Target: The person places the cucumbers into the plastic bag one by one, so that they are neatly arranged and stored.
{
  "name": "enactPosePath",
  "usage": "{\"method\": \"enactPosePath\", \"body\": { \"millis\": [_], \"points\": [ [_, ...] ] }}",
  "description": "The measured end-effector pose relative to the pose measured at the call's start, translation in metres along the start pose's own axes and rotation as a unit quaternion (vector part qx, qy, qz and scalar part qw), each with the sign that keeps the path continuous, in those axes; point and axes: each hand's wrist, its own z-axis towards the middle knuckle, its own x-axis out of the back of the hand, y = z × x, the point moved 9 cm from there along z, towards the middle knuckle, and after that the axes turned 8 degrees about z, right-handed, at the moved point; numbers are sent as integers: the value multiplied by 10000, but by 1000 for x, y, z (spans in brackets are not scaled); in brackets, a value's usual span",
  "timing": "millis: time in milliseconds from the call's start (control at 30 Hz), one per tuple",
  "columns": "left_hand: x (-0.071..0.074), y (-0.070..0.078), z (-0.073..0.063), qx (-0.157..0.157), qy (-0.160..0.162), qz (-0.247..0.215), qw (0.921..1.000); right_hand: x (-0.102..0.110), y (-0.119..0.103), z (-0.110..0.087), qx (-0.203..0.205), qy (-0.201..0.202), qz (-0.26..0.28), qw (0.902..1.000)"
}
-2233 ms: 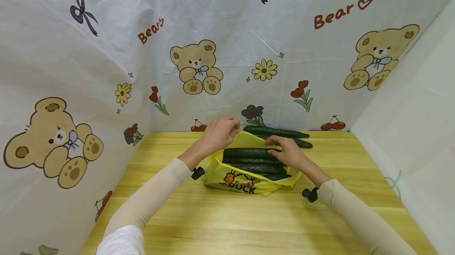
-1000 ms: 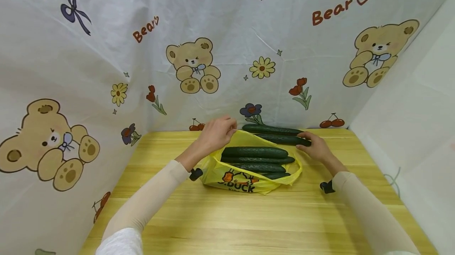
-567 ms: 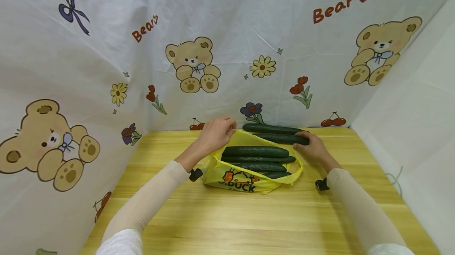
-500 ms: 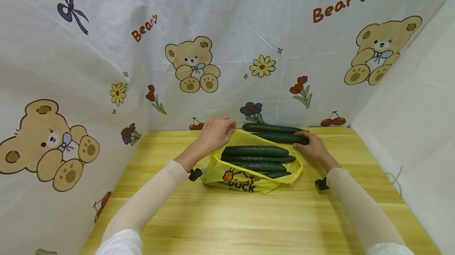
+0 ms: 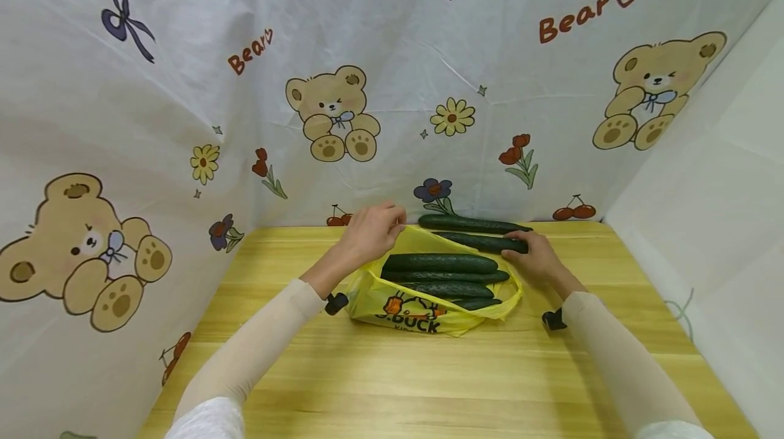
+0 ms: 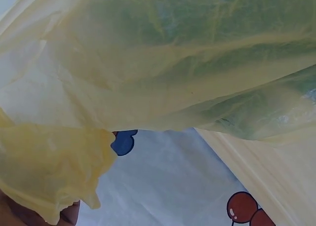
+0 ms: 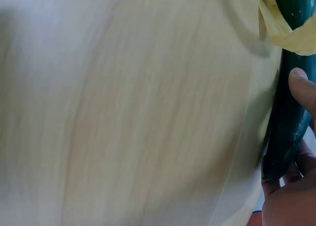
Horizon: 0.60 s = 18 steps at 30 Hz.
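A yellow plastic bag point(image 5: 392, 320) with a printed duck logo lies with its mouth held up, several dark green cucumbers point(image 5: 441, 263) inside. My left hand point(image 5: 371, 231) pinches the back left of the bag's rim; in the left wrist view, bunched yellow plastic point(image 6: 59, 167) covers most of its fingers. Behind the bag, my right hand point(image 5: 539, 258) grips the right end of a loose cucumber point(image 5: 484, 242), whose left part is hidden by the bag. In the right wrist view the thumb point(image 7: 303, 90) lies along that cucumber point(image 7: 289, 115), with fingers curled under its end.
Another loose cucumber point(image 5: 465, 222) lies at the back edge of the wooden table point(image 5: 380, 384), just behind the gripped one. A white cloth point(image 5: 404, 51) printed with bears hangs behind and to the left. A plain white wall point(image 5: 723, 221) stands on the right.
My right hand has left the bag's mouth, gone back and right, and taken hold of the nearer loose cucumber, which has shifted slightly left. My left hand stays on the rim.
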Motion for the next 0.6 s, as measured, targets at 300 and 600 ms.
{"method": "enactPosePath", "body": {
  "millis": [300,600],
  "points": [
    [0,-1,-3,21,60,12,10000,5,-15,-12,20,-69,-194,9998],
    [-3,-4,-4,63,31,3,10000,23,-26,-25,245,278,-117,9992]
  ]
}}
